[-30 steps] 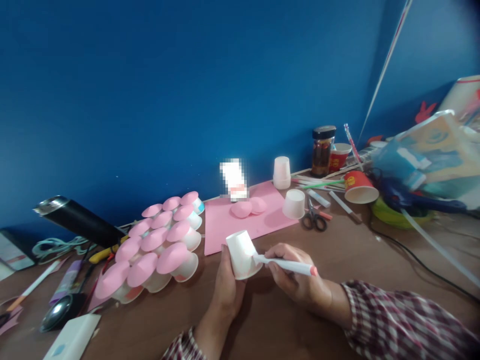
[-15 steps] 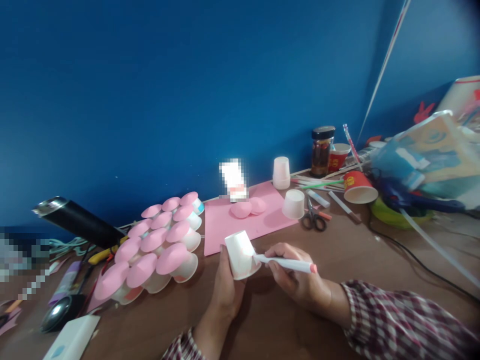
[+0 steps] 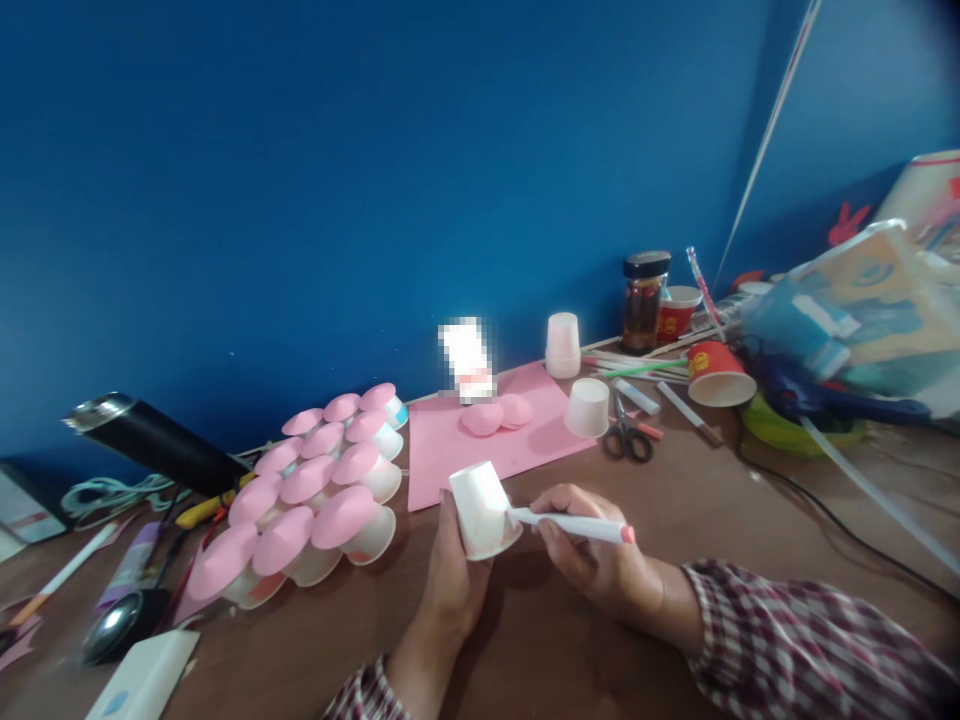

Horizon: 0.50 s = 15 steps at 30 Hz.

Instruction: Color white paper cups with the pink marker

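My left hand (image 3: 452, 585) grips a small white paper cup (image 3: 480, 507), held upside down and tilted above the brown table (image 3: 675, 500). My right hand (image 3: 592, 555) holds a white marker (image 3: 581, 526) with a pink end cap; its tip touches the side of the cup. A cluster of several upturned white cups topped with pink paper discs (image 3: 315, 490) stands just left of my left hand. Behind the cup lies a pink paper sheet (image 3: 480, 435) with two pink discs (image 3: 495, 414) on it.
Two more white cups (image 3: 586, 407) (image 3: 563, 345), scissors (image 3: 628, 436), a jar (image 3: 645, 300), red paper cups (image 3: 716, 374), straws and markers lie at the back right. A cable (image 3: 825, 510) crosses the right side. A black cylinder (image 3: 150, 440) and clutter sit left.
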Motion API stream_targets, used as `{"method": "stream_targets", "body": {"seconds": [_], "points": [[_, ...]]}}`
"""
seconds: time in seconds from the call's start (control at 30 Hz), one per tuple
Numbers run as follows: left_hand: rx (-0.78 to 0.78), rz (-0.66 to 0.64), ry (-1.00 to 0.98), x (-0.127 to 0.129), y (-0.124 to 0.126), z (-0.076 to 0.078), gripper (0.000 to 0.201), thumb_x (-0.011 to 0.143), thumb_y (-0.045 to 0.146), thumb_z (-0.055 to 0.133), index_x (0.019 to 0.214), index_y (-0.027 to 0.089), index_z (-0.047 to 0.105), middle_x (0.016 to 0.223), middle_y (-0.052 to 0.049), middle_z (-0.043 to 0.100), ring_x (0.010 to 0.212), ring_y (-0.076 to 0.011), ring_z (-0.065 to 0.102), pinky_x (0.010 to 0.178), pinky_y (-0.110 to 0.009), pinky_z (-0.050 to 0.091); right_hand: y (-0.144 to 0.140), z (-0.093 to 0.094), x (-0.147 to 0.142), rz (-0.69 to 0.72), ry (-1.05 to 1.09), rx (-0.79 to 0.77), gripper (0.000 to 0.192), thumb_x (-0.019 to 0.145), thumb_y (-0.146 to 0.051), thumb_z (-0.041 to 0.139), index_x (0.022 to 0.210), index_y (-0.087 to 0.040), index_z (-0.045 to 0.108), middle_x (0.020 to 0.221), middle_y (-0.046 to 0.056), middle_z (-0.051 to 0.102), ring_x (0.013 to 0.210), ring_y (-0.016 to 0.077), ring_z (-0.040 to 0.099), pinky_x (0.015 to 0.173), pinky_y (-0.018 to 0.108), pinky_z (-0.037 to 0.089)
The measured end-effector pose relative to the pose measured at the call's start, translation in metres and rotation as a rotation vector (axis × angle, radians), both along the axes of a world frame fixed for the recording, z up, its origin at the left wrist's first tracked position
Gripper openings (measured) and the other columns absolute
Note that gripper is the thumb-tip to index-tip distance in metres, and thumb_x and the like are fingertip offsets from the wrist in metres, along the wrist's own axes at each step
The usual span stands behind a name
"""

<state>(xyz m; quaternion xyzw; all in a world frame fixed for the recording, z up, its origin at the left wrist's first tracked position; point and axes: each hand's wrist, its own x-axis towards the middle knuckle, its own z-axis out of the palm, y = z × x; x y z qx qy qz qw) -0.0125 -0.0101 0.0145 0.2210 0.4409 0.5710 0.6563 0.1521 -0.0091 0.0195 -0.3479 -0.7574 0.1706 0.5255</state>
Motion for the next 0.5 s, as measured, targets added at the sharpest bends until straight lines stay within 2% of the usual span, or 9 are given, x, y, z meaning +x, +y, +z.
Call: {"method": "stream_targets", "body": {"seconds": [0.13, 0.5], "points": [[0.010, -0.034, -0.065, -0.0008, -0.0001, -0.0002, 0.057, 0.082, 0.063, 0.052, 0.092, 0.009, 0.068, 0.089, -0.013, 0.072, 0.085, -0.0238, 0.066, 0.086, -0.037, 0.048, 0.0020, -0.0043, -0.0001, -0.001, 0.027, -0.034, 0.006, 0.089, -0.016, 0.052, 0.091, -0.020, 0.056, 0.072, 0.001, 0.065, 0.059, 0.0128, 0.062, 0.056, 0.023, 0.049], [0.013, -0.046, -0.039, 0.0003, -0.0007, -0.0002, 0.058, 0.081, 0.064, 0.053, 0.091, 0.010, 0.069, 0.088, -0.012, 0.072, 0.084, -0.0235, 0.065, 0.087, -0.037, 0.047, 0.0016, -0.0063, -0.0007, -0.001, 0.045, -0.065, 0.005, 0.090, -0.017, 0.051, 0.091, -0.020, 0.056, 0.074, 0.001, 0.066, 0.061, 0.0131, 0.064, 0.056, 0.022, 0.050]]}}
